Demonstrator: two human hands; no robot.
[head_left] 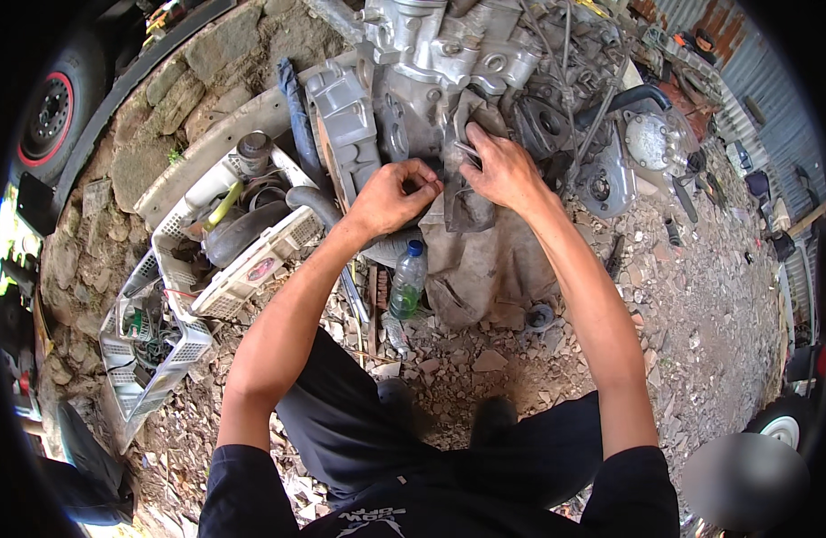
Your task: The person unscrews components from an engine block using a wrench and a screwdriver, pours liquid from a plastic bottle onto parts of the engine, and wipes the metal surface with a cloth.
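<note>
Head view
Engine: a grey metal engine (449,63) sits on stony ground at the top centre, its side cover (345,117) facing the person.
Rag: a dirty grey cloth (471,242) hangs from the engine down onto the gravel, just under both hands.
Left hand: the left hand (390,195) is curled, thumb and forefinger pressed together on something too small to make out, right at the upper edge of the cloth.
Right hand: the right hand (502,169) lies against the engine with fingers bent, pinching a thin metal piece (468,152) at its fingertips.
Bottle: a clear plastic bottle (407,282) with a blue cap stands on the gravel below the left wrist, touching the cloth.
Baskets: white plastic baskets (175,296) to the left hold black hoses and wires.
Wheel: a tyre (50,112) with a red-ringed rim stands far left.
</note>
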